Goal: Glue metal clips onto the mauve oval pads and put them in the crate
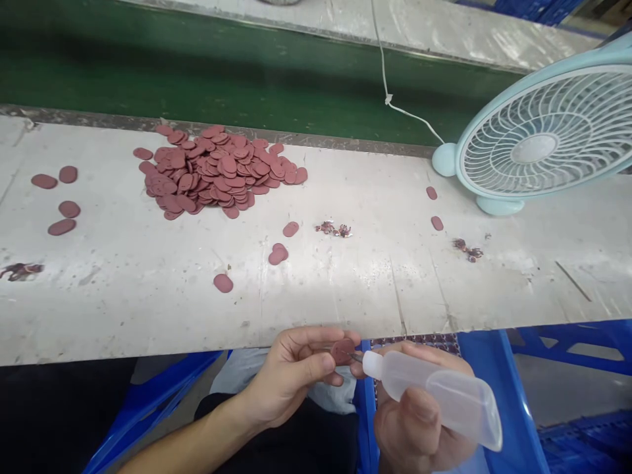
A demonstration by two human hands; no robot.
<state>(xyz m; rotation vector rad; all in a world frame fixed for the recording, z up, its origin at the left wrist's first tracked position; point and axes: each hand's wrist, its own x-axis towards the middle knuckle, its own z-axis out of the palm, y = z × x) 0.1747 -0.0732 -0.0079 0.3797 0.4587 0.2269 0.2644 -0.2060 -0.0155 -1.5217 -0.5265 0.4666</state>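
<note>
My left hand (301, 375) pinches a small reddish-brown oval disc (342, 351) between thumb and fingers, just past the table's front edge. My right hand (419, 415) is wrapped round a translucent squeeze bottle (439, 390), tilted with its white cap toward the disc. The bottle's thin dark tip (356, 357) reaches the disc's right side; whether it touches I cannot tell. On the table, a large pile of like discs (217, 171) lies at the back left. Nearer to me are a single disc (223, 283) and an overlapping pair (278, 254).
A light-blue fan (533, 148) stands at the right, its white cord (385, 72) running back over a green strip (247, 79). Small dark clumps (334, 229) lie on the white table (345, 289). A blue crate (518, 395) sits below the edge.
</note>
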